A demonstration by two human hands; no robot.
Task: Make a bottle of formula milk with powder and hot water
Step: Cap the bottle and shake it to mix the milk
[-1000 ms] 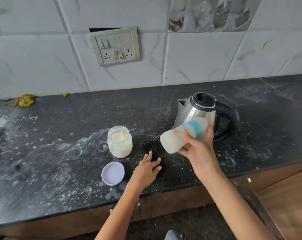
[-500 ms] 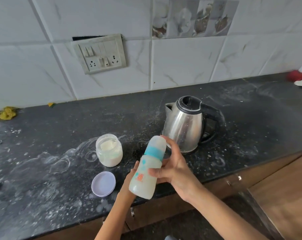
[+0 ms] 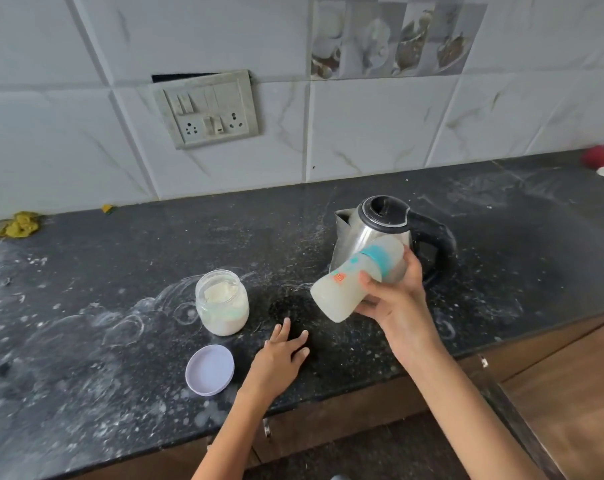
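My right hand grips a capped baby bottle full of cloudy white milk, tilted almost sideways above the counter, its teal ring and cap pointing up toward the kettle. The steel kettle with black lid and handle stands just behind the bottle. My left hand lies flat on the black counter with fingers apart, holding nothing. To its left an open glass jar of formula powder stands upright, and its pale lilac lid lies on the counter in front of it.
White powder and water rings are smeared over the counter's left half. A switch and socket plate sits on the tiled wall. A yellow rag lies at the back left, red and white items at the far right. Wooden cabinet fronts lie below the counter edge.
The bottle swung from upright near the counter's front edge up and to the right, tilted in front of the kettle. My left hand has come back flat on the counter.
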